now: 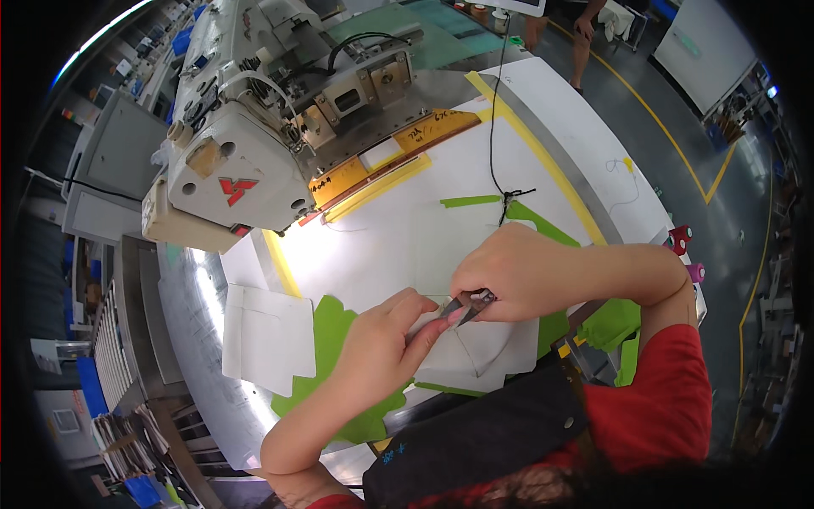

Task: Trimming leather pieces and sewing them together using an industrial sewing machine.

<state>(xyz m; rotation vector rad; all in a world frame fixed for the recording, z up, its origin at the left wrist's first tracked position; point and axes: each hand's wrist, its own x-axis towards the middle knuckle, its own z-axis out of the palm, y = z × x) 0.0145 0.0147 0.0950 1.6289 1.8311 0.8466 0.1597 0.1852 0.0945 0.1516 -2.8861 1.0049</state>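
Observation:
Both of my hands meet over the front part of a white work surface. My right hand [521, 267] is closed round a small pair of dark thread snips [476, 307], whose blades point down and left. With thumb and forefinger, my left hand [381, 335] pinches the edge of a white fabric piece [500, 349], close to the blades. A thin loose thread seems to run below the fingertips. Bright green fabric [333, 327] lies beneath my left wrist, and more green fabric [547, 222] shows past my right hand. A white stitched panel [270, 335] rests at the left.
A large white sewing machine [246, 161] stands at the upper left, beside an orange clamp strip [424, 136]. Yellow tape [555, 174] borders the white surface. A black cord [493, 110] hangs down. Thread spools [680, 240] stand at right. Another person's leg [582, 42] shows far off.

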